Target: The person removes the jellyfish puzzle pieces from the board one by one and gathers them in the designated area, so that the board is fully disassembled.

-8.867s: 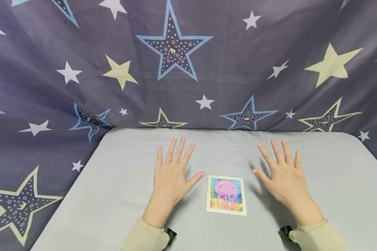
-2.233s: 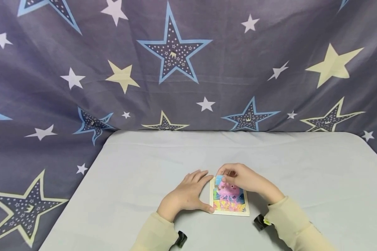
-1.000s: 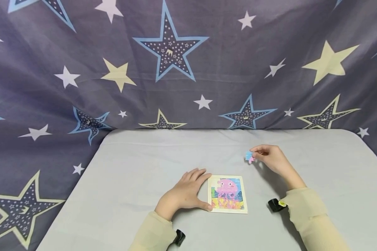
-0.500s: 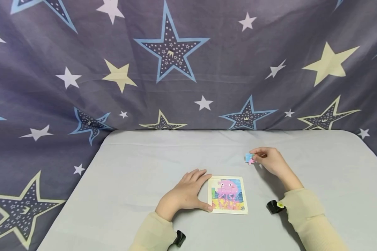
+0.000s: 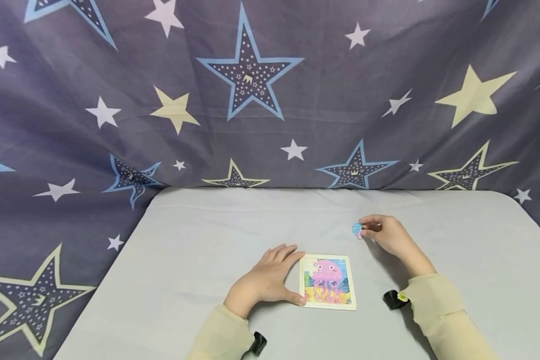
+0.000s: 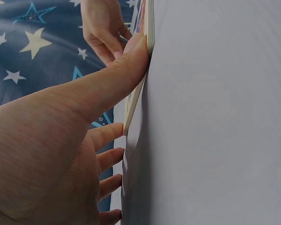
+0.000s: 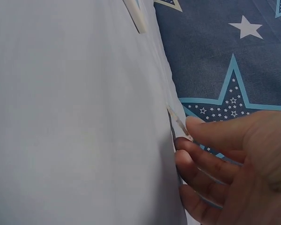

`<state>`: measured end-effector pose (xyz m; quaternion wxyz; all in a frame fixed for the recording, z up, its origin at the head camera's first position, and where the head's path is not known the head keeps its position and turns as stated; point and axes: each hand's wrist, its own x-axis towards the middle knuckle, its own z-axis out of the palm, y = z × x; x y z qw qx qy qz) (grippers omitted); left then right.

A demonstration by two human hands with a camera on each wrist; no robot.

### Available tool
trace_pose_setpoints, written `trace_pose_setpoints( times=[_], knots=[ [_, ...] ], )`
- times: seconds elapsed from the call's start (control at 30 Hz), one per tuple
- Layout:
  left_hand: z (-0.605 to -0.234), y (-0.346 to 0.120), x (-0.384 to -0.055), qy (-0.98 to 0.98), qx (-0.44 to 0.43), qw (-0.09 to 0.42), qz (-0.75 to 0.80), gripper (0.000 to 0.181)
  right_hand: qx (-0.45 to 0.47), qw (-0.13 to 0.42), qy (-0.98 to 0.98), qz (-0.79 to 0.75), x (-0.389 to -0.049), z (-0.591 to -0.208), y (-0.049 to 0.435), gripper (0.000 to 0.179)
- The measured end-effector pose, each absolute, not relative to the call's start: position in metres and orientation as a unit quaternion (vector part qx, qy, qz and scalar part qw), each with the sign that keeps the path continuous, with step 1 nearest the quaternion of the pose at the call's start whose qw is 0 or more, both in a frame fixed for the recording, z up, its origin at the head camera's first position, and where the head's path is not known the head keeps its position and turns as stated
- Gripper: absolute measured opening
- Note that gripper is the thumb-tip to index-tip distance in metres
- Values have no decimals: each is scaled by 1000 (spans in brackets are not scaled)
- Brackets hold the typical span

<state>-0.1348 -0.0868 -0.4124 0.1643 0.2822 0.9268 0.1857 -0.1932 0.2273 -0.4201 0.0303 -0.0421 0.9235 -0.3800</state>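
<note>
A small jigsaw puzzle [image 5: 330, 282] with a pink jellyfish picture lies in a cream frame on the grey-covered table. Its top-left spot shows pale bare board. My left hand [image 5: 265, 280] rests at the frame's left side with fingers spread, index fingertip at the upper-left corner and thumb at the lower-left. In the left wrist view, the thumb presses on the frame's edge [image 6: 150, 35]. Beyond the frame to the right, my right hand [image 5: 389, 237] pinches a blue-and-pink puzzle piece [image 5: 357, 229] between thumb and fingers. The right wrist view shows that piece [image 7: 179, 123] edge-on, low over the table.
A grey cloth covers the table [image 5: 184, 240]. Behind and to the left hangs a dark curtain [image 5: 324, 90] printed with stars. Black wrist cameras sit below each cuff, the left one [image 5: 258, 343] and the right one [image 5: 393, 299].
Earlier both hands lay spread beside the full picture. The left hand then came to the frame; the right took out the top-left piece and carried it right and away. Lately it barely moves.
</note>
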Motion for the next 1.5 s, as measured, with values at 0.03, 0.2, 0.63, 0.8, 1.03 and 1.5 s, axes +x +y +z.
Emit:
trace_pose_setpoints(
  times=[0.03, 0.2, 0.63, 0.8, 1.03, 1.5],
  knots=[
    [-412, -87, -135, 927, 282, 164, 186, 105, -41, 31, 923, -381, -193, -420, 227, 32],
    [-415, -87, -135, 927, 277, 168, 188, 105, -37, 33, 925, -376, -192, -419, 227, 35],
    [-414, -87, -137, 928, 277, 163, 187, 105, -154, 39, 909, -385, -186, -402, 214, 21],
    [-414, -85, -139, 928, 280, 162, 186, 105, -201, 58, 898, -387, -181, -399, 201, 18],
    [-414, -88, -137, 928, 276, 166, 188, 104, -229, 87, 890, -384, -171, -397, 177, 17],
    [-414, -87, -136, 928, 279, 169, 181, 105, -295, 115, 888, -335, -155, -401, 153, 20]
  ],
)
